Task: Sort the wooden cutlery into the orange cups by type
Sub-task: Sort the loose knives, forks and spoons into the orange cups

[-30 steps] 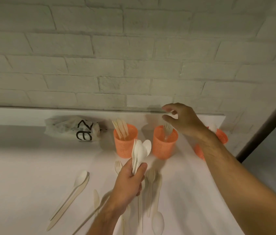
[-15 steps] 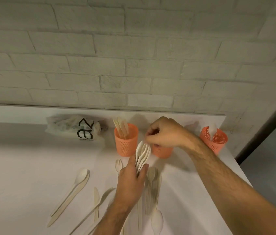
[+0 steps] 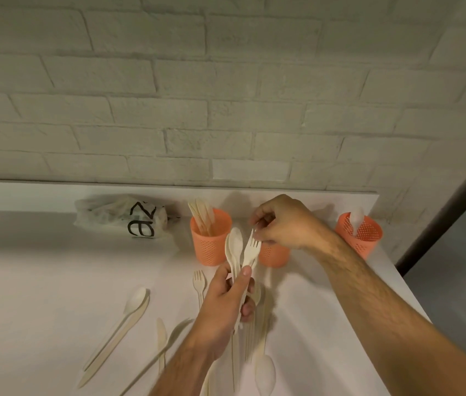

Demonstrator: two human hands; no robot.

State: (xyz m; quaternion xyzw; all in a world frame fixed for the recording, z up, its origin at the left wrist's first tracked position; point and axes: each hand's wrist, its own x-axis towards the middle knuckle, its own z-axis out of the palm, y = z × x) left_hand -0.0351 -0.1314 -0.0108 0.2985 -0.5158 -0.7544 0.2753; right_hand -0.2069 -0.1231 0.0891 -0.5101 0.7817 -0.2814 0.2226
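Note:
My left hand [image 3: 223,307] grips a bundle of pale wooden cutlery upright, with spoons [image 3: 234,247] and a fork [image 3: 251,250] sticking up. My right hand [image 3: 283,224] pinches the fork's tines at the top of the bundle. Three orange mesh cups stand by the wall: the left cup [image 3: 210,241] holds several wooden knives, the middle cup [image 3: 274,254] is mostly hidden behind my right hand, the right cup [image 3: 359,234] holds a spoon. More loose cutlery lies on the white table [image 3: 40,281]: a spoon on a knife [image 3: 129,318], a fork [image 3: 199,281], a spoon [image 3: 265,372].
A crumpled plastic bag [image 3: 123,218] with black print lies against the wall to the left of the cups. A white brick wall rises right behind the table. The table's right edge [image 3: 403,281] drops off just past the right cup.
My right hand has come back from behind the middle cup to the bundle and now pinches the fork's tines. The left hand kept holding the bundle in about the same place.

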